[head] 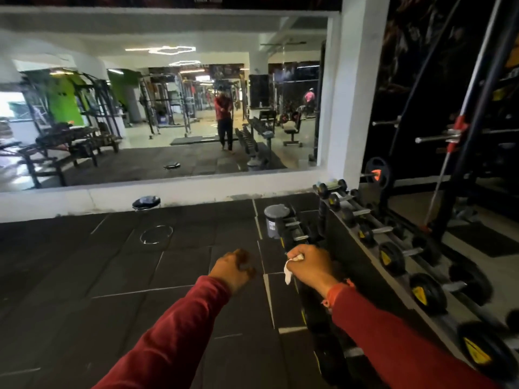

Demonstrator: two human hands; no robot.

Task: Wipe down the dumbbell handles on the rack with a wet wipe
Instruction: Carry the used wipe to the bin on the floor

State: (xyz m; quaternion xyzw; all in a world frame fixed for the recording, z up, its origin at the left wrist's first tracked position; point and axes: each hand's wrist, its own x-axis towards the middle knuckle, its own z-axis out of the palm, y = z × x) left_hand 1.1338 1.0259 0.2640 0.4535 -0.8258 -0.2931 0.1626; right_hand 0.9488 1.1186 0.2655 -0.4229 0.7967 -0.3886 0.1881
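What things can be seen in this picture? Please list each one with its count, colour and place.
dumbbells: several, black with yellow labels, on the rack at right
rack: one, black, right side
wipe: one, white, in the right hand
bin: one, grey, at the far end of the rack
mirror: one, on the far wall
floor mats: black, underfoot
left hand: curled, holds nothing
right hand: grips the wipe, beside the rack
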